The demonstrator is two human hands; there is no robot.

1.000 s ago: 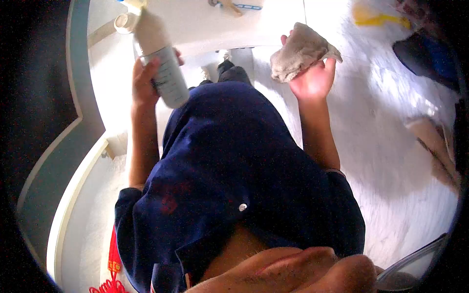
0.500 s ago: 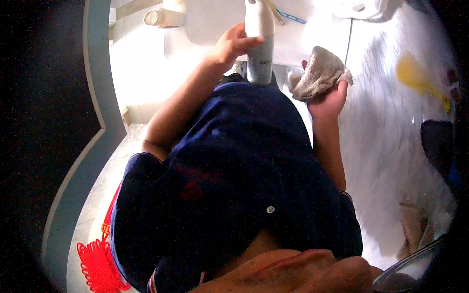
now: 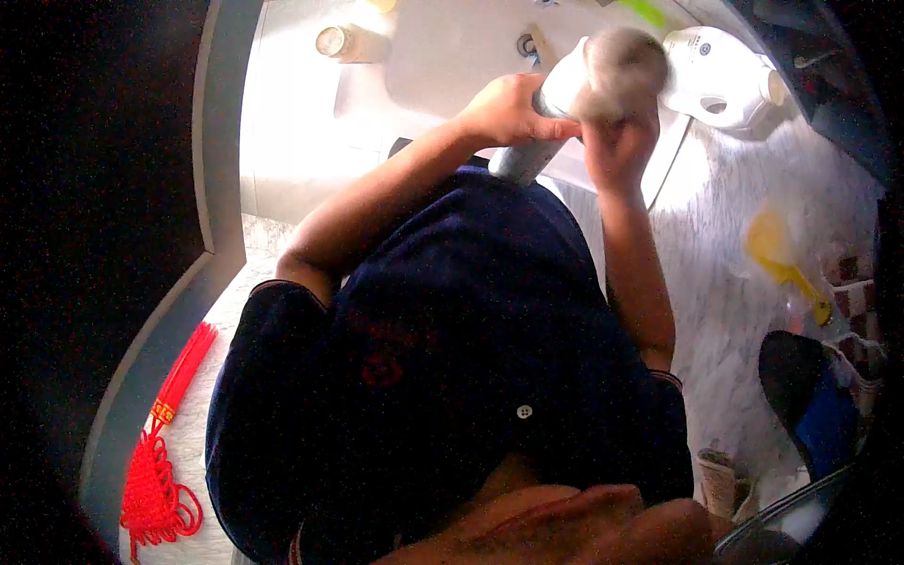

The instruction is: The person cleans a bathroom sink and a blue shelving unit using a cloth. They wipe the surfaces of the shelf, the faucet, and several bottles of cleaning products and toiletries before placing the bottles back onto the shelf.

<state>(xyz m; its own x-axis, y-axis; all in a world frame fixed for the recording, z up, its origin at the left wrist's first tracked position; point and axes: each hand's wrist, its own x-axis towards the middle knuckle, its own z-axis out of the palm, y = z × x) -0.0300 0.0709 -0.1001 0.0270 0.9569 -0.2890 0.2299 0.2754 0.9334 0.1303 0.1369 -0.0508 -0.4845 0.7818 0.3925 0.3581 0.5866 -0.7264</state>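
Note:
My left hand is wrapped round the middle of a white-and-grey bottle, which tilts with its top towards the upper right. A greyish-beige cloth, smeared by motion, is bunched in my right hand and lies against the bottle's upper part. Cloth and fingers hide part of the bottle's top end. Both hands are close together in front of my dark blue shirt.
Right of the cloth lies a white jug with a handle. A pale jar is at the upper left. Further right are a yellow object and a blue-and-black item. A red knotted tassel hangs at the left.
My right hand has brought the cloth up and left against the bottle, apart from it before. The bottle has gone from nearly upright to tilted. The view has shifted, showing more of the jug.

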